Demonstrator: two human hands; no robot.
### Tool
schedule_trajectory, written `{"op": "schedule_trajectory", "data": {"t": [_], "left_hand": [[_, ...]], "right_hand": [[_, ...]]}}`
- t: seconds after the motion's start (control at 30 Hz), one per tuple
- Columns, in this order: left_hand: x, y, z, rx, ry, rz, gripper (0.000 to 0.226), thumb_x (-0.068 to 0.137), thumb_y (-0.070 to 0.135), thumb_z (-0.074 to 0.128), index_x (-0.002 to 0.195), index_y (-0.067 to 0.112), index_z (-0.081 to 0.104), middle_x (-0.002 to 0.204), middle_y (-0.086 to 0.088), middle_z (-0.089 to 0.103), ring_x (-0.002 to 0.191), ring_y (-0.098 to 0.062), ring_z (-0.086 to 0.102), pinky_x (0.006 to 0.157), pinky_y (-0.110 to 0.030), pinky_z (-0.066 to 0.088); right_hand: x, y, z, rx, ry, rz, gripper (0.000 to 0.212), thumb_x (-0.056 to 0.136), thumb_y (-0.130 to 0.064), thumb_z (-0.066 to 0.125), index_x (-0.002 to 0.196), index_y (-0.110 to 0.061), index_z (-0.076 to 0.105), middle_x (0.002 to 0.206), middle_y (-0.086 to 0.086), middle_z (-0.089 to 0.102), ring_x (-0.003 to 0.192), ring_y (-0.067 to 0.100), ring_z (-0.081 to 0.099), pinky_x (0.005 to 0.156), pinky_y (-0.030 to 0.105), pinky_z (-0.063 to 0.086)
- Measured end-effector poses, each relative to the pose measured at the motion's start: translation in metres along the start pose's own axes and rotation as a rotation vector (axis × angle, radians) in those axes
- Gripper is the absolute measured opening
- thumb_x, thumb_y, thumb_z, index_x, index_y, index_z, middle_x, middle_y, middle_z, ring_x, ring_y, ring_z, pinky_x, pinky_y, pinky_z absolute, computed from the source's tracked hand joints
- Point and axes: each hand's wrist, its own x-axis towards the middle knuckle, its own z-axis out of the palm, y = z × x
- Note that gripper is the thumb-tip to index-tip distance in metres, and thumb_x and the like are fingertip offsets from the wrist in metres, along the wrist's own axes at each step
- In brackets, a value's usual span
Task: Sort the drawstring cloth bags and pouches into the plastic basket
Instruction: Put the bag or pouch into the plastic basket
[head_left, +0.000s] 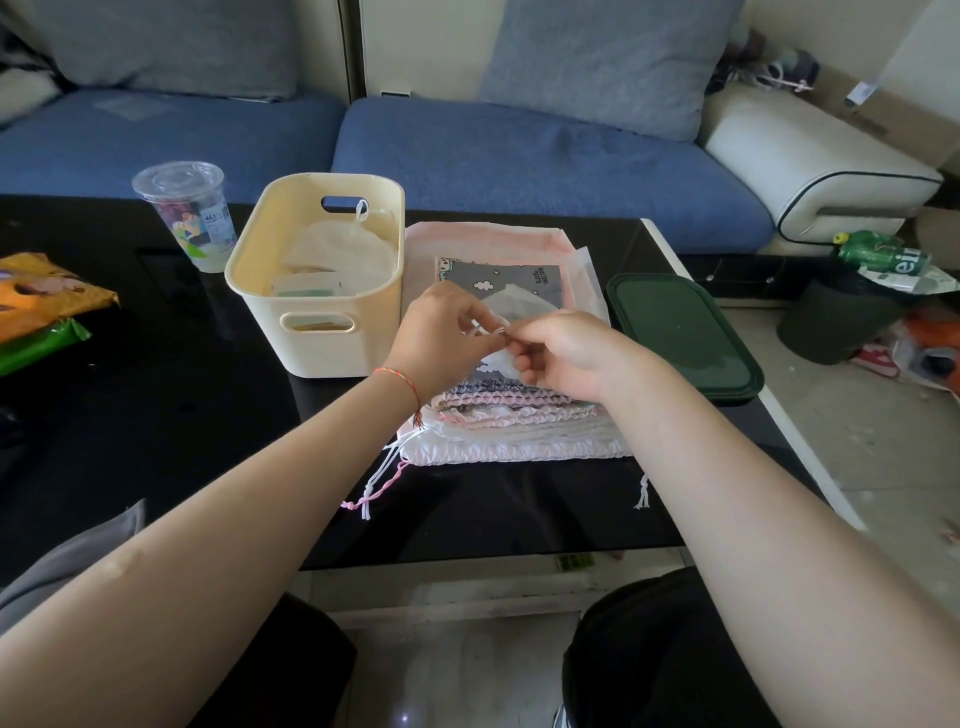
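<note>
A cream plastic basket (317, 291) stands on the black table with a white pouch (337, 249) and other flat items inside. Right of it lies a stack of drawstring bags (511, 421), pink, grey-patterned and white, their cords trailing toward me. Over the stack, my left hand (441, 338) and my right hand (561, 353) meet. Both pinch the white drawstring of a small sheer white pouch (506, 306) that lies on the grey patterned bag (498, 275).
A lidded plastic cup (187, 218) stands left of the basket. Snack packets (41, 306) lie at the table's left edge. A dark green lid (680, 338) sits right of the stack. A blue sofa runs behind the table; a bin (841, 317) and litter are on the floor at right.
</note>
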Motion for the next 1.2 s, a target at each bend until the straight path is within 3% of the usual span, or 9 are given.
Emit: {"op": "schedule_trajectory", "data": {"t": [0.17,0.27,0.43,0.53,0.63,0.8,0.93,1.1,1.2], "left_hand": [[0.003,0.003,-0.005,0.033,-0.057,-0.098,0.019,0.081,0.024,0.075,0.067,0.021,0.063,0.076,0.008,0.060,0.069,-0.006,0.055,0.062,-0.008,0.039],[0.004,0.003,-0.007,0.014,-0.134,-0.162,0.012,0.085,0.022,0.069,0.075,0.016,0.068,0.063,0.012,0.061,0.064,-0.010,0.058,0.066,-0.021,0.045],[0.006,-0.007,-0.016,0.209,-0.225,-0.123,0.022,0.091,0.024,0.063,0.085,0.004,0.071,0.090,-0.008,0.063,0.080,-0.020,0.057,0.078,-0.032,0.049],[0.005,-0.008,-0.018,0.526,-0.368,-0.091,0.026,0.097,0.035,0.052,0.098,0.014,0.068,0.112,-0.007,0.054,0.092,-0.023,0.056,0.084,-0.040,0.051],[0.002,-0.009,-0.020,0.653,-0.451,-0.099,0.030,0.098,0.042,0.048,0.106,0.019,0.065,0.114,-0.005,0.049,0.091,-0.022,0.055,0.080,-0.039,0.052],[0.004,-0.016,-0.025,0.171,-0.280,-0.228,0.028,0.089,0.028,0.063,0.082,0.002,0.068,0.090,-0.010,0.066,0.079,-0.019,0.056,0.069,-0.027,0.046],[0.007,-0.007,-0.029,-0.285,-0.207,-0.371,0.025,0.083,0.025,0.071,0.078,0.001,0.070,0.086,-0.011,0.065,0.073,-0.014,0.053,0.071,-0.029,0.047],[0.010,0.000,-0.019,-0.598,-0.109,-0.477,0.015,0.089,0.004,0.051,0.090,0.004,0.066,0.094,-0.007,0.059,0.086,-0.017,0.054,0.075,-0.036,0.051],[0.010,-0.008,-0.014,-0.530,-0.102,-0.459,0.046,0.083,-0.011,0.040,0.116,0.014,0.059,0.101,0.003,0.059,0.078,-0.017,0.054,0.070,-0.032,0.052]], "right_hand": [[-0.001,-0.001,-0.005,-0.042,-0.007,-0.085,0.007,0.093,0.001,0.061,0.090,-0.001,0.067,0.072,0.008,0.064,0.059,0.013,0.058,0.057,0.023,0.055],[-0.003,-0.001,-0.005,-0.167,0.081,-0.146,0.008,0.091,0.003,0.063,0.088,-0.002,0.068,0.076,0.010,0.066,0.061,0.015,0.061,0.059,0.023,0.057],[-0.001,0.000,-0.011,-0.486,0.289,-0.256,0.010,0.094,-0.006,0.062,0.088,-0.007,0.070,0.077,0.010,0.068,0.061,0.015,0.063,0.059,0.023,0.057],[0.004,0.001,-0.016,-0.670,0.403,-0.316,0.015,0.095,-0.011,0.060,0.087,-0.008,0.072,0.076,0.004,0.067,0.073,0.019,0.065,0.071,0.032,0.056],[0.007,0.004,-0.012,-0.816,0.365,-0.317,0.017,0.098,-0.013,0.057,0.089,-0.009,0.071,0.075,-0.006,0.058,0.081,0.019,0.057,0.071,0.027,0.042],[0.002,0.000,-0.026,-0.836,0.269,-0.369,0.016,0.097,-0.024,0.059,0.099,-0.012,0.069,0.095,-0.007,0.064,0.094,0.013,0.058,0.067,0.021,0.038],[-0.002,0.003,-0.027,-0.895,0.094,-0.232,0.037,0.083,-0.040,0.076,0.112,-0.019,0.067,0.107,-0.012,0.062,0.098,0.007,0.058,0.076,0.022,0.042],[0.000,0.003,-0.026,-0.925,0.117,-0.300,0.008,0.096,-0.023,0.062,0.098,-0.015,0.065,0.099,-0.002,0.061,0.095,0.018,0.056,0.074,0.029,0.038],[0.000,0.002,-0.034,-0.855,0.046,-0.291,0.018,0.100,-0.021,0.055,0.101,-0.004,0.061,0.096,0.010,0.063,0.086,0.017,0.053,0.070,0.029,0.036]]}}
